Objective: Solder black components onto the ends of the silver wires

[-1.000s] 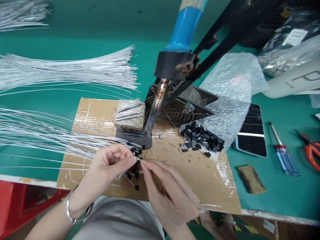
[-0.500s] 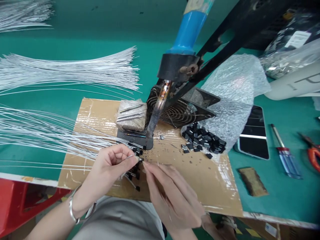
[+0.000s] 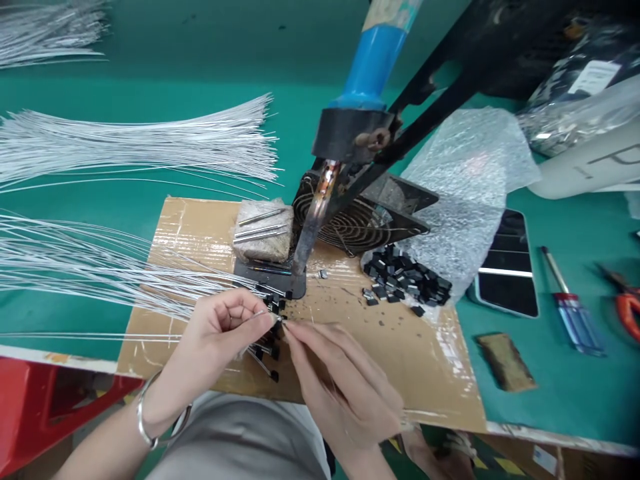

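My left hand (image 3: 220, 333) is closed in a pinch on a thin white wire near its tip, over the taped cardboard sheet (image 3: 375, 347). My right hand (image 3: 340, 380) meets it from the right, its thumb and forefinger pinched at the wire's end on something small that I cannot make out. Just under the fingertips lie several wires ending in small black parts (image 3: 265, 347). A mounted soldering iron (image 3: 320, 200) with a blue handle points down at a black plate (image 3: 273, 273) right behind my fingers.
Fans of white wires (image 3: 125, 140) spread over the green table at left. A pile of small black parts (image 3: 405, 280) lies by bubble wrap (image 3: 465, 180), behind it a black fan (image 3: 360, 220). At right are a phone (image 3: 507, 267), a screwdriver (image 3: 570, 303) and red-handled pliers (image 3: 625, 303).
Both hands stay pinched together at the same spot; only the camera has shifted slightly.
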The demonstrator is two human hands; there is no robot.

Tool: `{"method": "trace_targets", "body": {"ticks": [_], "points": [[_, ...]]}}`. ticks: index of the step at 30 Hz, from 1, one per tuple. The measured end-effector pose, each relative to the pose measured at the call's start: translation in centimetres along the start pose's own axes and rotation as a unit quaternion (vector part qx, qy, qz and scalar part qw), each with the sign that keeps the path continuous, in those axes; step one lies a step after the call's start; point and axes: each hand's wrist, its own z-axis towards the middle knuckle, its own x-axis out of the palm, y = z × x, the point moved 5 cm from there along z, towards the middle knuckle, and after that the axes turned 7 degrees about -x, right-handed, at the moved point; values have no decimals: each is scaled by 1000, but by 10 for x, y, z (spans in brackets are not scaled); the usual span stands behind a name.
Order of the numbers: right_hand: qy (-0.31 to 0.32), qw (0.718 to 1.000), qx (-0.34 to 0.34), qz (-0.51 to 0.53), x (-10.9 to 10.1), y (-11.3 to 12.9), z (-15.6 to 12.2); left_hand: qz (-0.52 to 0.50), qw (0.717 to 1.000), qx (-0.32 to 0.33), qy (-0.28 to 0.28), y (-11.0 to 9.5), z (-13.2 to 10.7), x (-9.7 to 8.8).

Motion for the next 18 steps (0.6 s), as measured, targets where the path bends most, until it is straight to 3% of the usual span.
{"method": "trace_targets", "body": {"ticks": [13, 18], "points": [[29, 999, -3, -13, -3, -2, 2, 6, 1000, -6, -6, 0, -1, 1], [-4, 1000, 24, -10, -8, -5, 0, -6, 1000, 1, -24, -1, -1, -2]]}}
